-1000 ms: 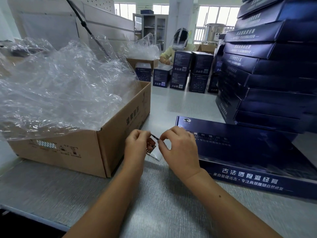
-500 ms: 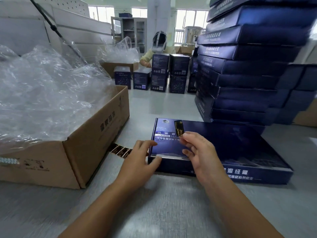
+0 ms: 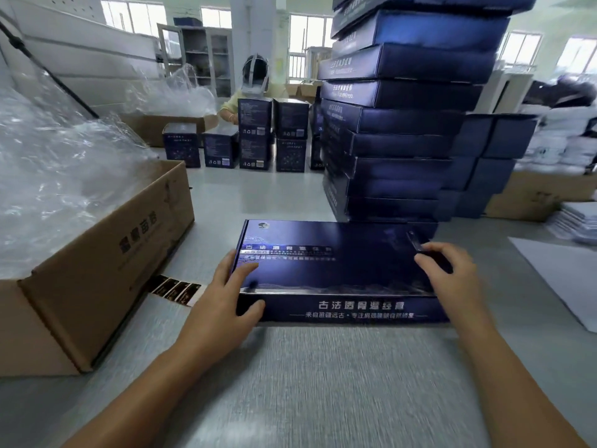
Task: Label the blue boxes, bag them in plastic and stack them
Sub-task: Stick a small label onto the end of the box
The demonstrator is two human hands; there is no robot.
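A flat dark blue box [image 3: 332, 263] lies on the grey table in front of me, its printed front face towards me. My left hand [image 3: 223, 305] grips its near left corner, fingers on the lid and thumb on the front face. At the far right corner my right hand [image 3: 452, 273] is spread over the lid, its fingertips touching a small dark label [image 3: 415, 241]. A strip of dark labels [image 3: 174, 289] lies on the table left of the box. Directly behind it rises a tall stack of blue boxes [image 3: 403, 124].
An open cardboard carton [image 3: 97, 253] heaped with clear plastic bags [image 3: 58, 176] stands at the left. Small blue cartons [image 3: 255, 134] and another person [image 3: 255, 82] are at the far end. White sheets [image 3: 555, 270] lie at the right, more cartons beyond.
One second ago both hands pinched a label off the strip. My right hand has carried it from the lid's left part to the far right corner. My left hand has taken the near left corner.
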